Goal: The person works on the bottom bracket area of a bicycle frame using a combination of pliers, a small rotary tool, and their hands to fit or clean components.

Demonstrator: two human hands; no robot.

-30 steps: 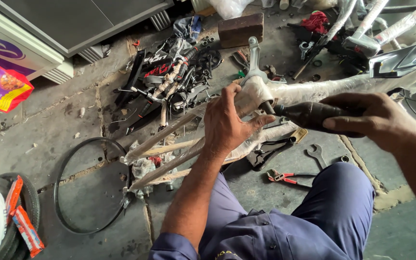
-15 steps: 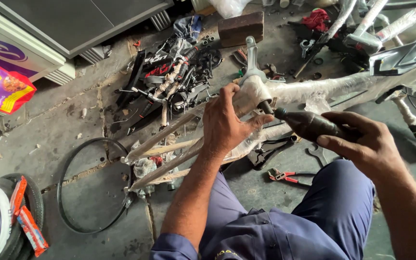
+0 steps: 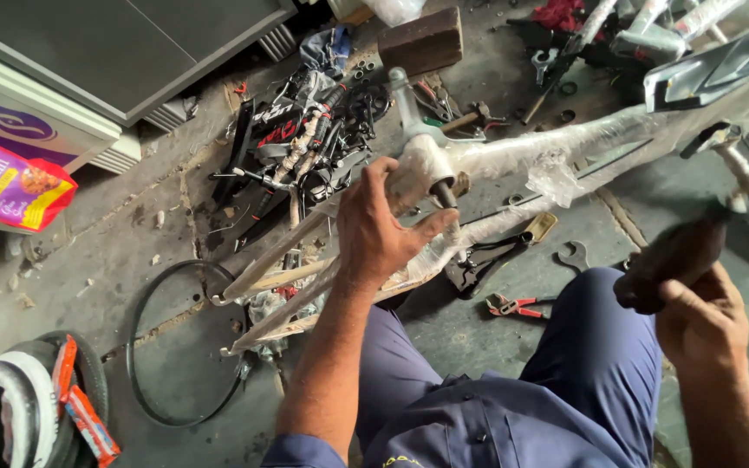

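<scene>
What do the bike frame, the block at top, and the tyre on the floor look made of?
Bike frame: apparently pale painted metal tubing under clear plastic wrap, crinkled and shiny. Block: looks like wood, brown with a rough face. Tyre: likely rubber, a thin matte black hoop.

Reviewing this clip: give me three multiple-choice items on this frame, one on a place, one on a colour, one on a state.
1. Where does the left hand rest?
A. on the bicycle frame by its axle stub
B. on the loose tyre
C. on the wooden block

2. What colour are the handles of the pliers on the floor?
A. red
B. green
C. yellow

3. How is the right hand?
A. flat and open
B. closed around a dark tool, raised clear of the frame
C. resting on the floor

Answers: 1 A, the fingers wrap the wrapped frame; 2 A, the handles show red; 3 B, the fist grips the tool's handle.
</scene>
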